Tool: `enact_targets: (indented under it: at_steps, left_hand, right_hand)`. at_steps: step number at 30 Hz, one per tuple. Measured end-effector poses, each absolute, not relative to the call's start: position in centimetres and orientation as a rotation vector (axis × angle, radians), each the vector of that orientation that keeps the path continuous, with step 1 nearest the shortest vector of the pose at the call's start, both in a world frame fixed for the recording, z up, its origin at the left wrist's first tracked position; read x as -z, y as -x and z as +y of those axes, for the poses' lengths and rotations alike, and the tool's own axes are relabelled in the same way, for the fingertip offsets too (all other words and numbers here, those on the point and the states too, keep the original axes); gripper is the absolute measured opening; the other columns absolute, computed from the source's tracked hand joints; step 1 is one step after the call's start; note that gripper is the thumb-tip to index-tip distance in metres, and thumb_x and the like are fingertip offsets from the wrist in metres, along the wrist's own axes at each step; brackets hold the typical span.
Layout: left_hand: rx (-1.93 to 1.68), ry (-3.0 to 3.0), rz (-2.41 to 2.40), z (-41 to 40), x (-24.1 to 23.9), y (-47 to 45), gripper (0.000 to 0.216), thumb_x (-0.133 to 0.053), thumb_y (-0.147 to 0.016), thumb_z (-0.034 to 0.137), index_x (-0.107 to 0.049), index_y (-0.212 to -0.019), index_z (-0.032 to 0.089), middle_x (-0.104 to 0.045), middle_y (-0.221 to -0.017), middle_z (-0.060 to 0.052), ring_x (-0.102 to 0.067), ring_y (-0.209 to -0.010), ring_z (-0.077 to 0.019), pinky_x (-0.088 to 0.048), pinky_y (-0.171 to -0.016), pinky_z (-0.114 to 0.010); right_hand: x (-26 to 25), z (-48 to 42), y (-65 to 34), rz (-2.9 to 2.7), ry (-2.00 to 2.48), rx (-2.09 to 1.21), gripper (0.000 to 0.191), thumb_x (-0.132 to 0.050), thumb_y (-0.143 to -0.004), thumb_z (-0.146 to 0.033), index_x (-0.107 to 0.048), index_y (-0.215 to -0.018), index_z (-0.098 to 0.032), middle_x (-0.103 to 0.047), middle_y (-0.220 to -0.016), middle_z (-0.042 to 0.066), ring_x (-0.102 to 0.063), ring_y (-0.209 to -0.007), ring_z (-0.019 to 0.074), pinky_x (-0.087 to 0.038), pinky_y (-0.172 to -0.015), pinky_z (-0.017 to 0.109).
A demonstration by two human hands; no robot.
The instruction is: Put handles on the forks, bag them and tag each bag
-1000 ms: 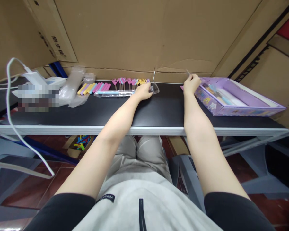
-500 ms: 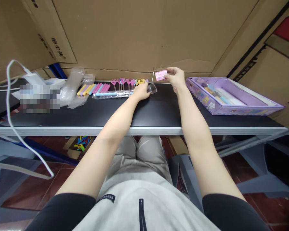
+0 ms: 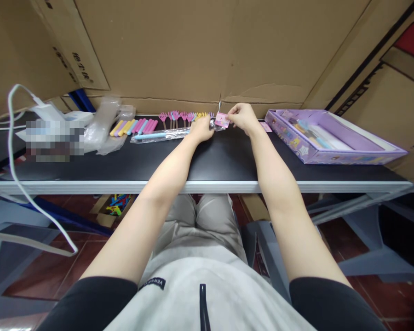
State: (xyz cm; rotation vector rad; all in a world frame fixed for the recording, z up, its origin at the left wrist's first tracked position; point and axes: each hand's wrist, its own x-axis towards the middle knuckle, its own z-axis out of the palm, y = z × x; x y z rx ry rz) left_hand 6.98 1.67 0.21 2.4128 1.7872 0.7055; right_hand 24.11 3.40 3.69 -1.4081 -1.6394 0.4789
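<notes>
My left hand (image 3: 202,128) is closed around the right end of a clear plastic bag (image 3: 172,134). Inside the bag lies a light blue stick (image 3: 150,136). Between thumb and fingers, my right hand (image 3: 244,117) pinches a small pink printed card (image 3: 222,120), held at the bag's mouth close to my left hand. Whether the card's lower edge is inside the bag I cannot tell. Behind my left hand lie several small hand-shaped pieces (image 3: 175,117) in pink, blue and yellow, partly covered by it. Another pink card (image 3: 266,127) rests on the table to the right of my right hand.
Coloured sticks (image 3: 134,127) lie in a row at left, beside empty clear bags (image 3: 103,124). A purple printed box (image 3: 331,142) with bagged items stands at right. Cardboard (image 3: 200,55) walls the back of the black table (image 3: 224,161). A white cable (image 3: 12,138) hangs at far left.
My right hand has brought the pink card left and down to the bag's mouth. The other pink card on the table has come into view. My left hand stays nearly in place.
</notes>
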Motion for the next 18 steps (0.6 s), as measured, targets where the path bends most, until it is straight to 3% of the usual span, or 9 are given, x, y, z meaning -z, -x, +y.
enact_targets:
  at_steps: [7,13,18]
  left_hand:
    - [-0.672,-2.430,1.801,1.2,-0.5,-7.1,0.038,-0.061,-0.102,0.025,-0.061,-0.137,0.010,-0.069,-0.143,-0.025,-0.062,-0.142,-0.0394,-0.051,-0.112,-0.045]
    - [-0.671,-2.443,1.797,1.6,-0.2,-7.1,0.040,-0.063,-0.101,0.027,-0.060,-0.137,0.010,-0.068,-0.144,-0.025,-0.062,-0.142,-0.0400,-0.051,-0.111,-0.045]
    - [-0.701,-2.433,1.772,1.9,0.1,-7.1,0.041,-0.065,-0.101,0.030,-0.060,-0.138,0.012,-0.067,-0.146,-0.024,-0.060,-0.144,-0.0396,-0.050,-0.114,-0.045]
  right_hand:
    - [-4.3,1.8,-23.2,-1.666,1.435,-0.720,0.035,-0.067,-0.078,0.012,-0.056,-0.076,-0.021,-0.057,-0.058,-0.002,-0.060,-0.057,0.0141,-0.060,-0.060,0.026]
    - [-4.7,0.9,-22.7,-1.641,1.467,-0.793,0.030,-0.064,-0.085,0.009,-0.059,-0.080,-0.020,-0.058,-0.057,0.000,-0.063,-0.059,0.0145,-0.055,-0.055,0.021]
    - [-4.5,1.0,-22.7,-1.662,1.519,-0.683,0.026,-0.069,-0.085,0.004,-0.061,-0.077,-0.019,-0.056,-0.059,0.001,-0.053,-0.056,0.0128,-0.045,-0.053,0.022]
